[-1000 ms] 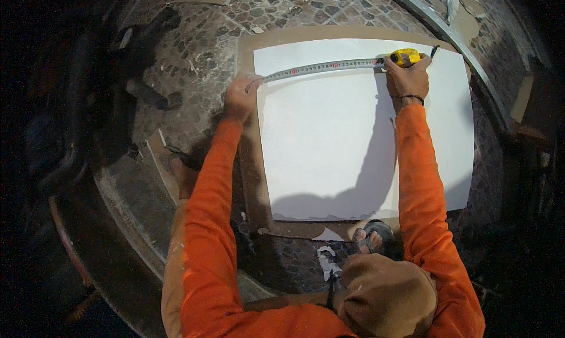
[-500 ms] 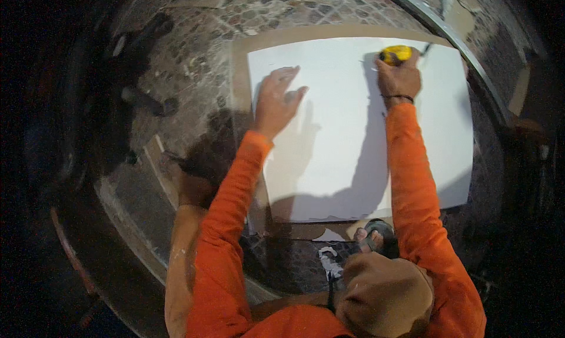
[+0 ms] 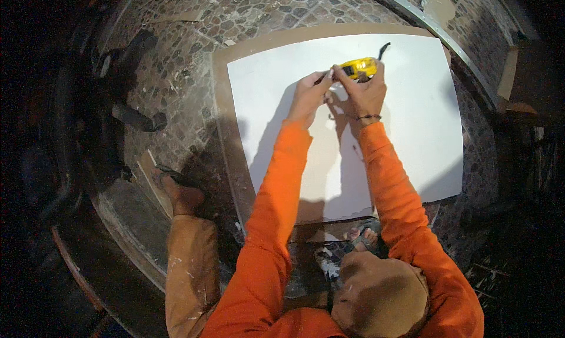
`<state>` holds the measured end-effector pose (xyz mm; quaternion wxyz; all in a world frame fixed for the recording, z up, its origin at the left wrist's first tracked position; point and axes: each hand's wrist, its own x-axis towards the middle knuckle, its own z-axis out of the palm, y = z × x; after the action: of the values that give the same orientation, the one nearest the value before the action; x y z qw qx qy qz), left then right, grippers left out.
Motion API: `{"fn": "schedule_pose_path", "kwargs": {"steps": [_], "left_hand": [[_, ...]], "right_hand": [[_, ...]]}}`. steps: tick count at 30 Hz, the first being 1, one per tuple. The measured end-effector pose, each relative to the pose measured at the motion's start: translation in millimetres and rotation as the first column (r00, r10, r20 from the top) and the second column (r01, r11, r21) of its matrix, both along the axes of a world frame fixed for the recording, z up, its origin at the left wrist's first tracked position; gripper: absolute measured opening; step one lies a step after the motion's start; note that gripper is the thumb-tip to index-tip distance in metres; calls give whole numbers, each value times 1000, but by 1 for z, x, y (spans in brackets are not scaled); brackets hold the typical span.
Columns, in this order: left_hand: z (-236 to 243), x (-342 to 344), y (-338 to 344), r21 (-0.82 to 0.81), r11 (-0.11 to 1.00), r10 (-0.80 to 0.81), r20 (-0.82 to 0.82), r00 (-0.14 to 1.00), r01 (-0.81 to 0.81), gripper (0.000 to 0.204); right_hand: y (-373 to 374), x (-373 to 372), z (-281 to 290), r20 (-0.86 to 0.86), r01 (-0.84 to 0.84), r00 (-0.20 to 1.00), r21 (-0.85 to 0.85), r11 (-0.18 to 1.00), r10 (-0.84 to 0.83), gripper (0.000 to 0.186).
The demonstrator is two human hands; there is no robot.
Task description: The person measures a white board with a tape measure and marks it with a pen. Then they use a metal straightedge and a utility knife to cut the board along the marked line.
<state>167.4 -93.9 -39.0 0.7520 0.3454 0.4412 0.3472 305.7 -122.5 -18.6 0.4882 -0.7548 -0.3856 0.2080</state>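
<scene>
A yellow and black tape measure (image 3: 360, 68) with a black strap sticking up is gripped in my right hand (image 3: 369, 95), raised over a white sheet (image 3: 406, 102). Beside it on the left, my left hand (image 3: 309, 97) has its fingers pinched together, close to the fingertips of the right. A small dark bit shows at those left fingertips; what it is, I cannot make out. Both hands cast shadows on the sheet, which lies flat on a larger brown board (image 3: 222, 102).
Stone-patterned floor (image 3: 247, 20) surrounds the board. A metal rail (image 3: 429, 26) runs along the far right, with a brown panel (image 3: 507, 73) beyond it. My sandalled feet are at the board's near edge (image 3: 366, 235) and to the left (image 3: 179, 191). Dark shapes line the left.
My right hand has brought the tape measure leftward and slightly nearer. My left hand has moved right to meet it, its spread fingers now pinched together.
</scene>
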Motion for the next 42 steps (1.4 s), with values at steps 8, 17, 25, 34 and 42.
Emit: {"fn": "schedule_pose_path", "kwargs": {"steps": [8,17,25,34,42], "left_hand": [[32,-85,-9,123,989,-4,-509,861,77,34],[-17,-196,52,361,932,352,-925,142,38,42],[-19,-157,50,508,858,509,-861,0,-82,37],[-42,-153,31,707,705,704,-687,182,-56,39],[-29,-72,-20,521,792,579,-806,-122,319,68]], "right_hand": [[-7,27,0,148,-62,987,-41,997,67,80],[-4,90,19,352,89,935,-97,991,-49,76],[0,98,16,445,177,892,-177,968,-82,75],[21,178,-19,429,198,892,-88,976,-143,75],[29,306,-48,354,159,921,47,986,-165,61]]}}
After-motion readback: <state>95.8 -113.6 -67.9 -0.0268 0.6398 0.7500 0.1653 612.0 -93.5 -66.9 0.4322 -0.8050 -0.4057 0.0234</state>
